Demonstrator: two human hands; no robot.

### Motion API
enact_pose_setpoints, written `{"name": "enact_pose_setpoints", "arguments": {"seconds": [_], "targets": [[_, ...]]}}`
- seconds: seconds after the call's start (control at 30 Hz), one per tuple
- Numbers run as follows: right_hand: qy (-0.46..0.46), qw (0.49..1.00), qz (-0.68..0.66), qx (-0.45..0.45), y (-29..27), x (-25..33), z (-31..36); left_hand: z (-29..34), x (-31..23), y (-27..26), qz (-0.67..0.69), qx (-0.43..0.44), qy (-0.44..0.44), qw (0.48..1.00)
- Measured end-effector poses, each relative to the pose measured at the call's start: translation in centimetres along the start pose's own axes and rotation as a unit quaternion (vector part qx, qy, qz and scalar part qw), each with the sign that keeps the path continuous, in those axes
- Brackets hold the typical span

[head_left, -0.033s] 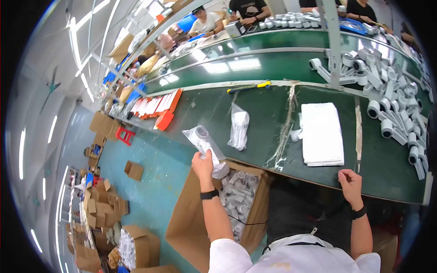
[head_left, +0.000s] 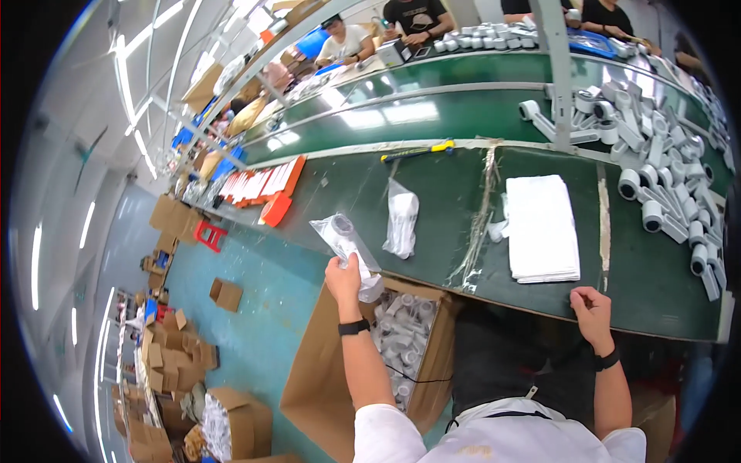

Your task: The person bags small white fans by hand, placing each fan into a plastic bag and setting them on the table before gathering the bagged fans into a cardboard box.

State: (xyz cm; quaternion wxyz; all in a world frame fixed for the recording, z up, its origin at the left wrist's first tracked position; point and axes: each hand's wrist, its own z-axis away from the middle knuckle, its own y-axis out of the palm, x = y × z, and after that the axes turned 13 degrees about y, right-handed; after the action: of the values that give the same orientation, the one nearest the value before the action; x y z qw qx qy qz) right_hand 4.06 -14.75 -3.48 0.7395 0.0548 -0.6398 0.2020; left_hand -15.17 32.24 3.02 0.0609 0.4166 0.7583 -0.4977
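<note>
My left hand point(head_left: 344, 279) is closed around a clear plastic bag with a white plastic part point(head_left: 340, 233) inside, held up over the table's front edge. Part of the bagged piece hangs below my fingers, above an open cardboard box point(head_left: 309, 390) of similar white parts point(head_left: 403, 328). At the table's front edge, my right hand point(head_left: 593, 315) has its fingers curled together; whatever they hold, if anything, is hidden. Just beyond it lies a stack of white sheets point(head_left: 543, 230). Another bagged white part point(head_left: 401, 222) rests on the green tabletop point(head_left: 448, 208).
White parts with round dark-ended heads point(head_left: 664, 177) are heaped at the right. A yellow-and-black tool point(head_left: 418, 151) lies at the back, near a metal post point(head_left: 557, 85). Orange trays point(head_left: 262, 185) and an orange tape roll point(head_left: 275, 209) sit at the left end. Co-workers sit across the line.
The view has shifted very slightly, so the table's things appear a little further left. Both hands keep their pose, the left still holding the bagged part.
</note>
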Motion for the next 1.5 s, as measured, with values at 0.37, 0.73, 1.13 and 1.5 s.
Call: {"name": "enact_pose_setpoints", "arguments": {"seconds": [0.37, 0.73, 1.13, 1.5], "targets": [[-0.030, 0.999, -0.015, -0.014, -0.3, 0.3, 0.6, -1.3, -4.9, 3.3, -0.012, 0.044, 0.045, 0.998], [-0.145, 0.987, -0.027, 0.058, 1.9, 6.1, 3.1, 12.3, -16.9, -2.3, 0.678, 0.239, 0.004, 0.695], [-0.046, 0.988, -0.014, 0.149, 1.4, 9.2, 4.1, 18.6, -21.6, 0.8, 0.720, 0.296, -0.012, 0.628], [-0.039, 0.987, -0.112, 0.106, 0.4, 8.6, 3.7, 17.9, -20.7, 0.7, 0.717, 0.325, -0.074, 0.612]]}}
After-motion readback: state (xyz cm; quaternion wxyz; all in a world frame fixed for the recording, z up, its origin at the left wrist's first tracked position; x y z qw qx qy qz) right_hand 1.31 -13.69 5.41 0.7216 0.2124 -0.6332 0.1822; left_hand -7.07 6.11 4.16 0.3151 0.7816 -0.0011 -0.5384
